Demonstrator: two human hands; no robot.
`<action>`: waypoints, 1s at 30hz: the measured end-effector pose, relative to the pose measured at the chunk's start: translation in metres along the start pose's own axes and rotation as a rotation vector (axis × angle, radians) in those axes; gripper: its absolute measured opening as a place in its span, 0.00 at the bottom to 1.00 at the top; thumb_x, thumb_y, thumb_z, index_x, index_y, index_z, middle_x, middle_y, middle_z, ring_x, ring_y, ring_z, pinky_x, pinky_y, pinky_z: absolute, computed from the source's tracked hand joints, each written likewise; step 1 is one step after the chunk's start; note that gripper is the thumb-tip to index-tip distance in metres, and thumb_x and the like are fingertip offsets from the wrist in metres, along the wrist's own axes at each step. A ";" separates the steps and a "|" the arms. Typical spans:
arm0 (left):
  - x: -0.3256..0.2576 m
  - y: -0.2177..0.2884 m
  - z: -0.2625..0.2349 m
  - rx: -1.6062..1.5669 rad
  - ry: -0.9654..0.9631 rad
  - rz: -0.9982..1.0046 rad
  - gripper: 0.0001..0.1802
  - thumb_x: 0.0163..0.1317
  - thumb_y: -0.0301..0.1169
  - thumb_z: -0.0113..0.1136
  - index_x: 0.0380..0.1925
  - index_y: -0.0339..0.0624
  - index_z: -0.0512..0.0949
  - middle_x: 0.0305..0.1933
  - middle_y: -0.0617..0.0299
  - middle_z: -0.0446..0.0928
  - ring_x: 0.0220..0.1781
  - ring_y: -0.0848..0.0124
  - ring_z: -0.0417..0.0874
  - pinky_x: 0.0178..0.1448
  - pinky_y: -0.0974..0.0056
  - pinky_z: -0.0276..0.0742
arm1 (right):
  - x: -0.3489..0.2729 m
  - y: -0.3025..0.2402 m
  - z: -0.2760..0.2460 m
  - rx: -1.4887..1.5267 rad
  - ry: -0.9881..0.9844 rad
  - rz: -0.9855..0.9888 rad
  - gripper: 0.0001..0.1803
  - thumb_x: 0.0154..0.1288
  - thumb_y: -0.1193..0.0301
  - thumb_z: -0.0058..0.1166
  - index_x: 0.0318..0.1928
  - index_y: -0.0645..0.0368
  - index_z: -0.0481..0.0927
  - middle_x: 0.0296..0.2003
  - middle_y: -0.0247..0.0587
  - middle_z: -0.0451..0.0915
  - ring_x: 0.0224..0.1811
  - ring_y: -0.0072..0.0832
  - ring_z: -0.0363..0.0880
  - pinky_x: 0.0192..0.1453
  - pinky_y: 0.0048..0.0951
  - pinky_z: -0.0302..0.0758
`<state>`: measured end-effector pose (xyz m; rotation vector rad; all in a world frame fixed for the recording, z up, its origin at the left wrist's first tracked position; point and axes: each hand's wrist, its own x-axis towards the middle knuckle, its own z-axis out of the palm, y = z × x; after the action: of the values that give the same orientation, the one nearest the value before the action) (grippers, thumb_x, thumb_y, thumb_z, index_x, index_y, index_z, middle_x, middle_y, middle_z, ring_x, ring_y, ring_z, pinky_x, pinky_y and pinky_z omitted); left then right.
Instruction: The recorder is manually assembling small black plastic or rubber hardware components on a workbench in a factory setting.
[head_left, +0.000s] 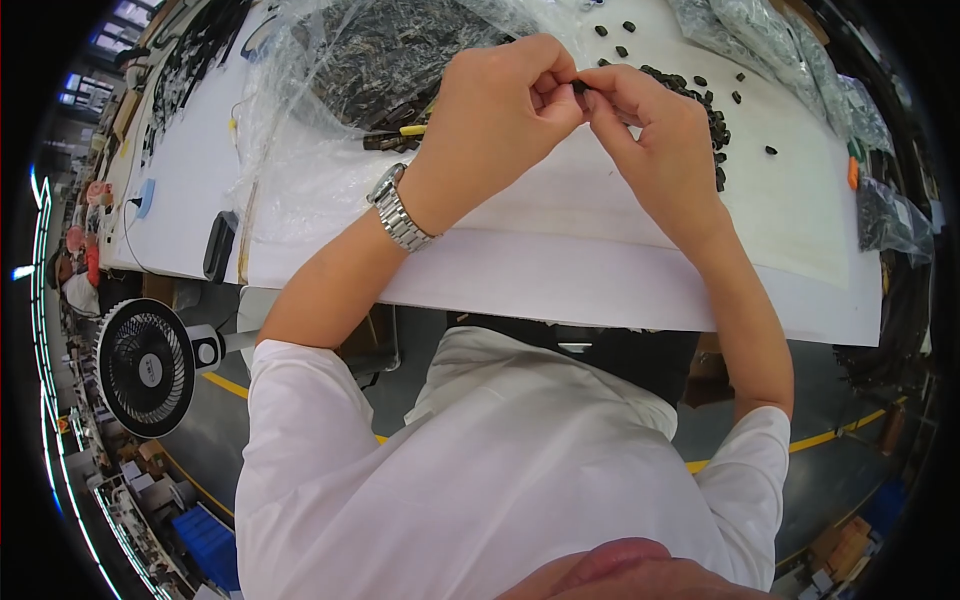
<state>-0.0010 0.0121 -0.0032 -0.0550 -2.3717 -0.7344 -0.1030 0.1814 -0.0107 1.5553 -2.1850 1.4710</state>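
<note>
Small black part (pixel 579 87): we see it pinched between both hands, held above the white table (pixel 560 270), just on our side of the heap of like black pieces (pixel 690 100). Only a sliver shows between the fingertips.

How it will handle: we judge it light and stiff, a small hard piece, easy to drop and quick to roll away among the others. It looks matte rather than slick, though it is too small to tell for sure.

Where to take hold: by its ends, with the tips of thumb and forefinger; there is no room for a fuller grip.

Left hand (pixel 495 105): curled nearly closed, thumb and forefinger pressed on the part from the left side, the other fingers folded in. A metal wristwatch (pixel 398 212) sits on the wrist, nearer us than the heap.

Right hand (pixel 655 125): also drawn in tight, thumb and forefinger meeting the part from the right, knuckles just beside the heap.

Hands together: fingertips touching at the part, both clamped on it.

Clear plastic bag of dark parts (pixel 390 55): left of the heap, beyond the left hand, untouched.

Desk fan (pixel 145 365): well off from the heap, below the table's near edge on our left.
</note>
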 end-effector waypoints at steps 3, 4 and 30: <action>0.003 0.002 -0.007 -0.301 -0.074 -0.153 0.07 0.65 0.25 0.68 0.41 0.34 0.84 0.31 0.60 0.87 0.29 0.77 0.87 0.36 0.70 0.84 | 0.007 0.012 -0.013 0.329 -0.112 0.106 0.10 0.77 0.76 0.58 0.53 0.67 0.85 0.40 0.44 0.92 0.43 0.30 0.93 0.51 0.27 0.87; 0.003 0.003 -0.010 -0.503 -0.093 -0.237 0.08 0.65 0.27 0.69 0.40 0.34 0.84 0.29 0.59 0.87 0.27 0.76 0.87 0.34 0.70 0.83 | 0.008 0.013 -0.016 0.572 -0.189 0.202 0.11 0.78 0.76 0.57 0.54 0.68 0.85 0.41 0.44 0.92 0.44 0.30 0.94 0.52 0.27 0.87; 0.007 -0.013 -0.009 -0.638 -0.153 -0.302 0.09 0.71 0.32 0.68 0.40 0.37 0.86 0.31 0.69 0.84 0.27 0.82 0.81 0.32 0.75 0.75 | 0.010 0.017 -0.013 0.807 -0.215 0.244 0.12 0.82 0.73 0.55 0.54 0.72 0.83 0.44 0.50 0.90 0.45 0.33 0.93 0.58 0.33 0.89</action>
<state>-0.0040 -0.0050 0.0002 -0.0223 -2.2107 -1.6617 -0.1263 0.1846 -0.0090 1.7273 -2.0453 2.6036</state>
